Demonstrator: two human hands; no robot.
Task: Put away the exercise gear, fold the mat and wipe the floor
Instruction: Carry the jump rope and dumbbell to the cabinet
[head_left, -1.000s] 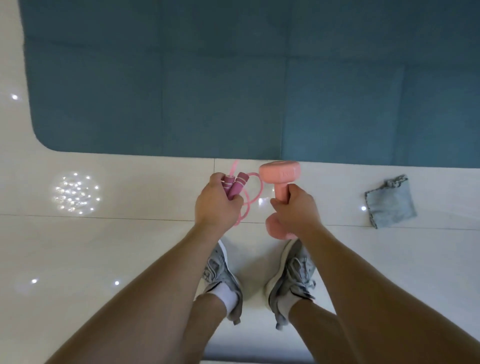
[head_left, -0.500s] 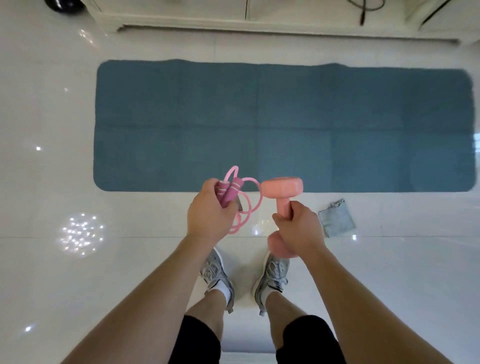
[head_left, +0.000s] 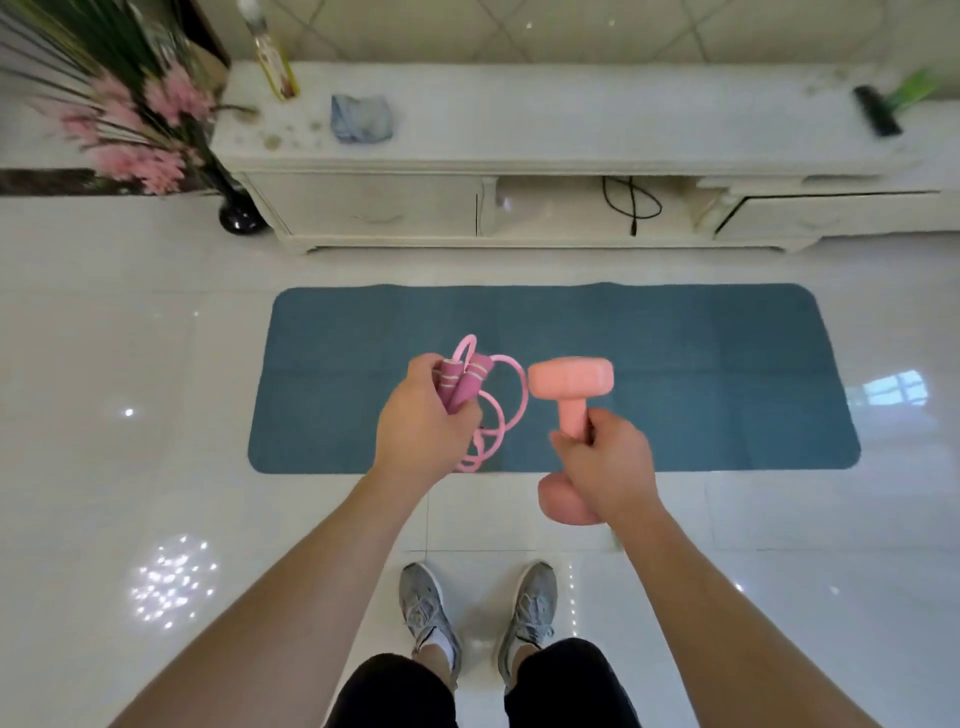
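Near mat (head_left: 701, 395), rope (head_left: 462, 384) in left hand (head_left: 423, 431), dumbbell (head_left: 571, 376) in right hand (head_left: 608, 473)

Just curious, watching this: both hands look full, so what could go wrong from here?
The jump rope has loose loops hanging from the left hand; they might slip free or snag. The dumbbell, gripped by its handle in the right hand, is above glossy floor tiles ahead of the shoes; a drop could hurt.
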